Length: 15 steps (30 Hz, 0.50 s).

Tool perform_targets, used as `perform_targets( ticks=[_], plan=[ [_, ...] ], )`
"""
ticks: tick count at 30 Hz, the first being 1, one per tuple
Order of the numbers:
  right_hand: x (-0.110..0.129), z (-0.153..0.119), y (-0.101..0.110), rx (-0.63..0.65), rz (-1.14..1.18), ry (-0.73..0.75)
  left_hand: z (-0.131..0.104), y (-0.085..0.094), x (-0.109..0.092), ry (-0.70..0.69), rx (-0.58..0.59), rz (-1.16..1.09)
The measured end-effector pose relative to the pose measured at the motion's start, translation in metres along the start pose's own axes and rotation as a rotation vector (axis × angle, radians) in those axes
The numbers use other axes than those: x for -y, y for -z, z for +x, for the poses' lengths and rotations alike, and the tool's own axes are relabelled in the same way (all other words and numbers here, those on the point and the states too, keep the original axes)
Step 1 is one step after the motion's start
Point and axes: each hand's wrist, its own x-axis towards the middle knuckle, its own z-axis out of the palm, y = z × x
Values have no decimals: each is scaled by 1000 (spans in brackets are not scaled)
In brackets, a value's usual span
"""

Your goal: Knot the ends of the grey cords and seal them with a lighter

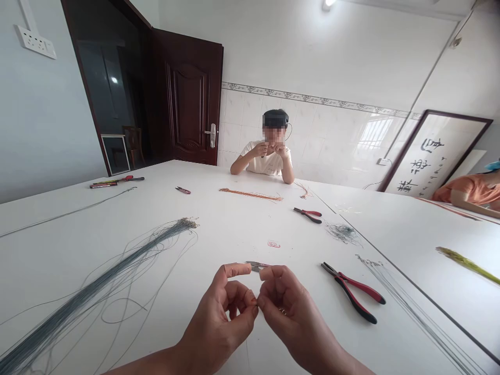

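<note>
Above the near part of the white table, my left hand point(224, 315) and my right hand point(287, 312) meet with thumbs and fingers pinched tip to tip. Whatever lies between the fingertips is too small to make out; a faint thin line seems to hang below them. Both index fingers are raised and bent inward. Just behind the fingers, partly covered, lies a small metal cutting tool point(255, 264). To the right rest pliers point(353, 291) with red and black handles. On the left stretches a thick bundle of grey-green cords point(128, 265), with loose strands around it.
Further off lie smaller pliers point(310, 214), a tangle of thread point(344, 232), an orange cord bundle point(252, 195), snips point(183, 190) and tools point(116, 181). Thin cords point(414, 302) and a green bundle point(466, 263) lie right. A person point(269, 151) sits opposite, another point(474, 190) at right.
</note>
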Motion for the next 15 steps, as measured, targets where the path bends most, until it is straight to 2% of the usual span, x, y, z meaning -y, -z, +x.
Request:
perform_targets(
  ticks=[3, 7, 10, 15],
  plan=[
    [0, 2, 6, -8, -60, 18, 0, -2, -4, 27, -49, -78],
    [2, 10, 23, -53, -294, 54, 1, -3, -10, 45, -163, -166],
    [4, 13, 31, -23, -432, 55, 1, -2, -13, 43, -172, -186],
    [5, 6, 24, -24, -386, 66, 0, -1, -13, 38, -171, -165]
  ],
)
